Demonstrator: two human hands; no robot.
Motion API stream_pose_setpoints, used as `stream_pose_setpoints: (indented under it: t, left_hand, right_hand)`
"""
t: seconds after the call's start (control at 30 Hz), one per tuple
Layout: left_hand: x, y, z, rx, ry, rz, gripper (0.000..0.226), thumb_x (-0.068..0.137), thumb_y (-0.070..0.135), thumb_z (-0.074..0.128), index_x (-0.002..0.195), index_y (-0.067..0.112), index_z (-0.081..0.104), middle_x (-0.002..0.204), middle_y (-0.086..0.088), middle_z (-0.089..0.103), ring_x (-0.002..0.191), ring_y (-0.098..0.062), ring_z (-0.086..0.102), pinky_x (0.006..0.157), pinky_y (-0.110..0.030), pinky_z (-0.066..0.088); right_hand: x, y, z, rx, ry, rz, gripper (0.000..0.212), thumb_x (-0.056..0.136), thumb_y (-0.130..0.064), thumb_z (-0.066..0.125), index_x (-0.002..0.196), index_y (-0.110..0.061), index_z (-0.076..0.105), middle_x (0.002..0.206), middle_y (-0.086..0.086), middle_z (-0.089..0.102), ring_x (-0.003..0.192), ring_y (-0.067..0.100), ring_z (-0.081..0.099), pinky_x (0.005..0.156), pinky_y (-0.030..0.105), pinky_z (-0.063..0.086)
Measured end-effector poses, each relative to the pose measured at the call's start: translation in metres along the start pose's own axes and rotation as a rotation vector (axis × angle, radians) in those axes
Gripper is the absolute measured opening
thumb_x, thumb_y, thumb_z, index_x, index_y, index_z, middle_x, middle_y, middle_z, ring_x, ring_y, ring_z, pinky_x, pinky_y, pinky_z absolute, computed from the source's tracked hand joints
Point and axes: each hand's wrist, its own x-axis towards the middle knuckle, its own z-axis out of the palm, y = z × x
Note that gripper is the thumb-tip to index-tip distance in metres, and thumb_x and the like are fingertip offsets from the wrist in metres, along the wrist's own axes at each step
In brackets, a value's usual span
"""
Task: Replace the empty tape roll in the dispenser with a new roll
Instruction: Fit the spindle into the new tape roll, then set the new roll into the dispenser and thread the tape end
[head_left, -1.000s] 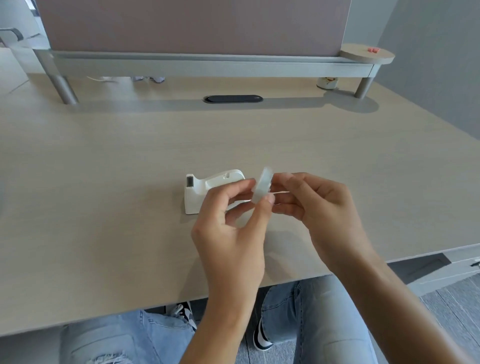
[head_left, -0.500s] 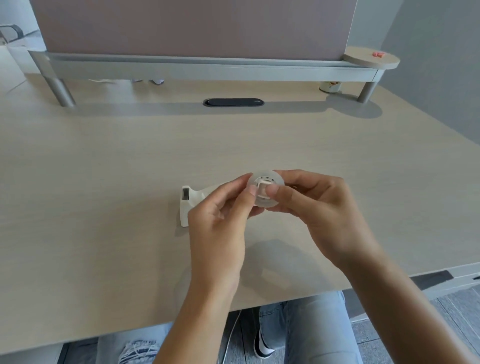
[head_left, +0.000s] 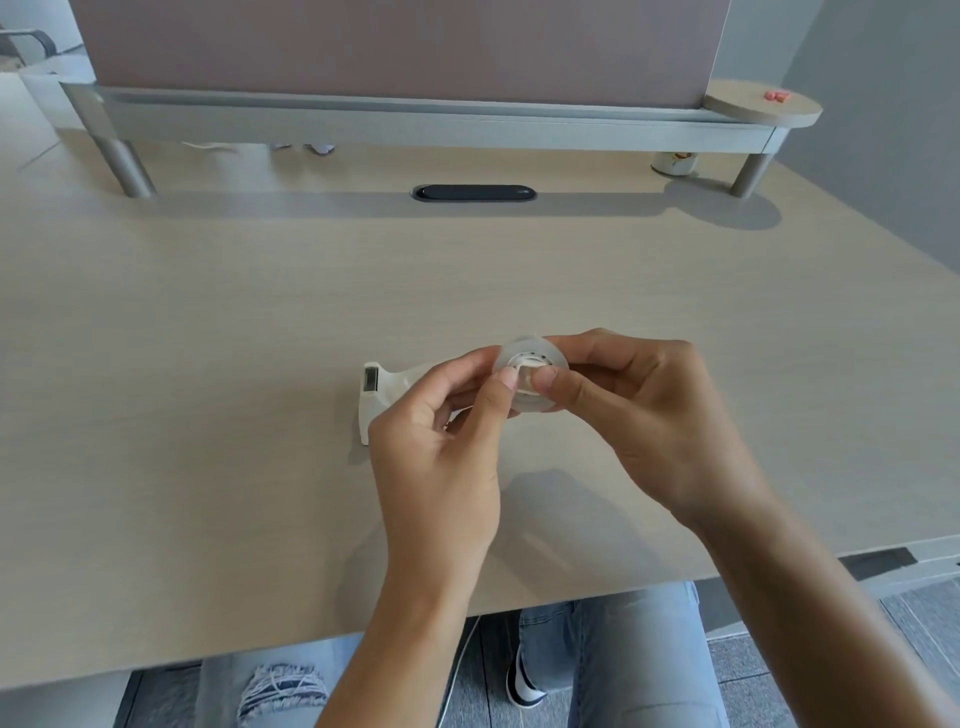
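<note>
A clear tape roll (head_left: 530, 354) with a white core is held up over the desk, its flat face turned towards me. My right hand (head_left: 649, 415) grips its right side with thumb and fingers. My left hand (head_left: 441, 447) pinches the white core at the roll's middle with thumb and forefinger. The white tape dispenser (head_left: 382, 389) stands on the desk just behind my left hand, its cutter end pointing left; its right half is hidden by my fingers.
The light wooden desk (head_left: 208, 364) reaches to a grey raised shelf (head_left: 415, 127) at the back, with a black cable slot (head_left: 472, 193) before it. A small cup (head_left: 674, 162) stands under the shelf's right end. The desk's near edge runs just below my wrists.
The roll was edge-on a second ago and is now turned face towards me. My left thumb and forefinger have moved onto its core. The view has shifted slightly.
</note>
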Motion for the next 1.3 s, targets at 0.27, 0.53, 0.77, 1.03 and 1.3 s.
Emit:
stream_pose_setpoints:
  t: [0.27,0.53,0.77,1.03,1.3]
  left_hand:
    - [0.000,0.002,-0.008,-0.130,-0.018,-0.107,0.013,0.091,0.009,0.076,0.101,0.011,0.082,0.095,-0.006,0.084,0.088,-0.020,0.077,0.084,-0.038,0.061]
    - [-0.014,0.001,-0.030,0.360,0.199,0.261,0.026,0.092,0.015,0.071,0.118,0.016,0.073,0.109,0.003,0.072,0.098,-0.023,0.067,0.082,-0.025,0.053]
    - [-0.003,-0.011,-0.050,0.656,0.271,0.231,0.050,0.084,0.016,0.081,0.130,0.012,0.063,0.121,0.005,0.053,0.112,-0.009,0.041,0.097,-0.009,0.030]
    - [0.002,-0.016,-0.049,0.664,0.218,0.186,0.057,0.082,0.018,0.084,0.134,0.014,0.059,0.125,0.008,0.051,0.116,-0.007,0.042,0.098,-0.015,0.030]
    - [0.012,-0.013,-0.036,0.865,0.049,0.404,0.038,0.086,0.015,0.066,0.123,0.009,0.072,0.124,-0.005,0.072,0.130,-0.032,0.060,0.116,-0.065,0.033]
  right_hand:
    - [0.003,0.001,0.000,0.035,-0.103,-0.006,0.023,0.089,-0.014,0.076,0.109,-0.001,0.080,0.100,0.009,0.085,0.095,0.021,0.082,0.085,0.027,0.062]
    - [0.024,0.011,0.010,-0.150,-0.002,-0.089,0.013,0.092,-0.010,0.080,0.103,-0.018,0.079,0.112,0.002,0.081,0.089,0.010,0.079,0.081,0.021,0.059]
    - [0.045,0.013,0.020,-0.330,-0.090,-0.107,0.012,0.092,-0.018,0.082,0.104,-0.016,0.080,0.105,-0.008,0.083,0.094,0.012,0.079,0.084,0.027,0.062]
    - [0.048,0.020,0.026,-0.350,-0.110,-0.093,0.013,0.089,-0.019,0.084,0.100,-0.017,0.079,0.101,-0.009,0.080,0.097,0.013,0.077,0.086,0.033,0.065]
    - [0.048,0.023,0.025,-0.224,-0.125,-0.070,0.016,0.094,-0.009,0.079,0.108,-0.010,0.073,0.102,0.001,0.080,0.092,0.019,0.077,0.085,0.030,0.063]
